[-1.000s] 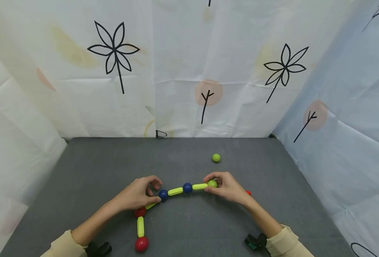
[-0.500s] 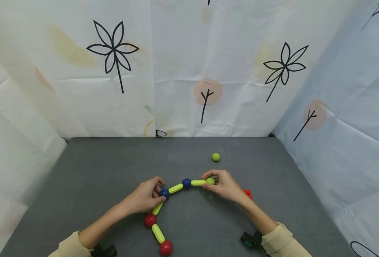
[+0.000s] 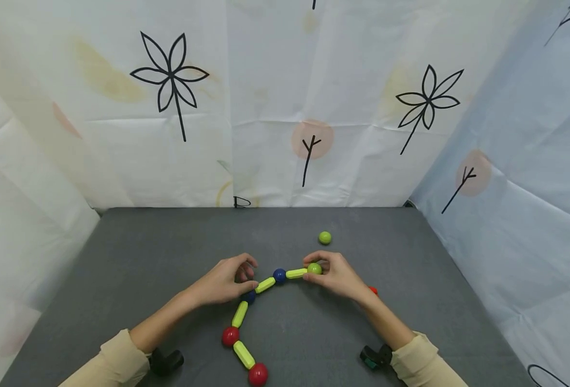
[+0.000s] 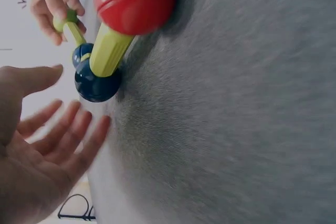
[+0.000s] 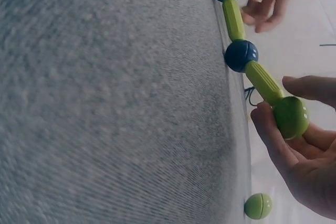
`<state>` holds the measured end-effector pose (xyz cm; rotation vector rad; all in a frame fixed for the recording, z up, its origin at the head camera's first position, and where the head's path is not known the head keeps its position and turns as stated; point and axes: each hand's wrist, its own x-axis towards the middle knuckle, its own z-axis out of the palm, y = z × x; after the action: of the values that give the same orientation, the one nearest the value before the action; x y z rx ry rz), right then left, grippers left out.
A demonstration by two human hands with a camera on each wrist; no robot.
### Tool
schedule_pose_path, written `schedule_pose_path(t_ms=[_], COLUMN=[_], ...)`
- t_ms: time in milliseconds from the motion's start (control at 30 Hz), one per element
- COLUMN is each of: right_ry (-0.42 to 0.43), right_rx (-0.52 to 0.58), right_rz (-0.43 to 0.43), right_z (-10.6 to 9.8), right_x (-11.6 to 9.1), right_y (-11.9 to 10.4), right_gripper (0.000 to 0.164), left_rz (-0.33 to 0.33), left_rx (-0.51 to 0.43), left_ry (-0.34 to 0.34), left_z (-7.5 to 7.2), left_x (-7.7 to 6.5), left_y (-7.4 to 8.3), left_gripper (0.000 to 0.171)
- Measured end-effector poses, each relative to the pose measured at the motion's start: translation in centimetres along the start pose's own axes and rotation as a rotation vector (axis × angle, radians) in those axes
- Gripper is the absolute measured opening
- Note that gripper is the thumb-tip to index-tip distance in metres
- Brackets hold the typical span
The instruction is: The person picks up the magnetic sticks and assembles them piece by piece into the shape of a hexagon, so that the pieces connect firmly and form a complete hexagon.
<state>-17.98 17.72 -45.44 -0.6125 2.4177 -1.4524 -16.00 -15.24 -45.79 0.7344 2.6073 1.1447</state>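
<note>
A curved chain of balls and yellow-green rods lies on the grey table. From its near end it runs through a red ball [image 3: 258,374], another red ball [image 3: 230,336], a blue ball [image 3: 249,296] and a second blue ball [image 3: 279,276] to a green ball [image 3: 315,268]. My right hand [image 3: 337,277] holds that green ball between thumb and fingers, raised in the right wrist view. My left hand [image 3: 226,279] is beside the first blue ball, partly covering it in the head view; the left wrist view shows its fingers [image 4: 79,135] spread, holding nothing.
A loose green ball [image 3: 325,237] lies farther back on the table [image 3: 178,236]. Something red [image 3: 374,290] shows partly behind my right wrist. Patterned white cloth [image 3: 265,107] hangs behind the table and along its sides.
My left hand pinched the first blue ball, then let it go and shifted slightly up. The chain's red end swung right. My right hand moved a little up and left with the green ball.
</note>
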Motion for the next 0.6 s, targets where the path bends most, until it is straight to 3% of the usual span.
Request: schedule_pose_path(t_ms=[200, 433, 600], right_ry=[-0.012, 0.023, 0.057], right_rx=[0.042, 0.048, 0.048], right_rz=[0.001, -0.023, -0.033], right_z=[-0.3, -0.6, -0.7], right_x=[-0.4, -0.9, -1.2], right_y=[-0.1, 0.1, 0.0], right_gripper=[0.046, 0.048, 0.049], left_rz=[0.132, 0.195, 0.196], left_rx=[-0.058, -0.126, -0.157], left_ry=[-0.039, -0.087, -0.085], left_z=[0.4, 2.1, 3.2], left_x=[2.7, 6.0, 7.7], left_y=[1.0, 2.8, 3.6], left_gripper=[0.035, 0.033, 0.033])
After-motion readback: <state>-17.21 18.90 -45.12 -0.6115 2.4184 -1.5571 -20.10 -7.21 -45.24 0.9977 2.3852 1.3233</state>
